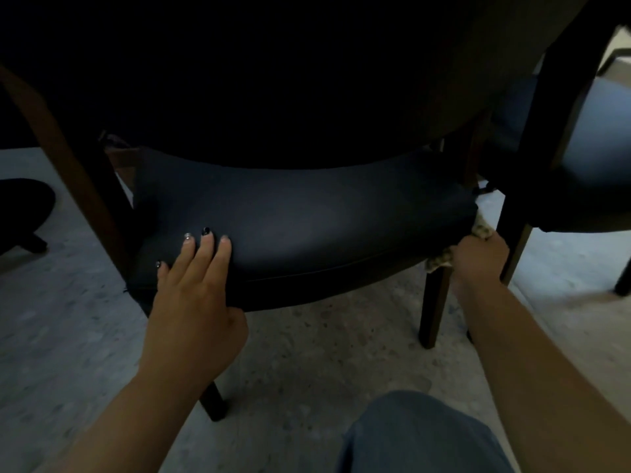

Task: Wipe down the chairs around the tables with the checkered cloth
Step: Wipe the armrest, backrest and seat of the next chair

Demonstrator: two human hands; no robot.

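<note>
Dim, soft frame; daylight at right; edges warped.

Chairs: two, one dark-seated chair (300,220) in the middle, a second chair (580,158) at the right edge
Checkered cloth (479,230): one
Hands: two, left hand (194,295), right hand (479,259)
Desk (273,80): one, above the near chair
</note>
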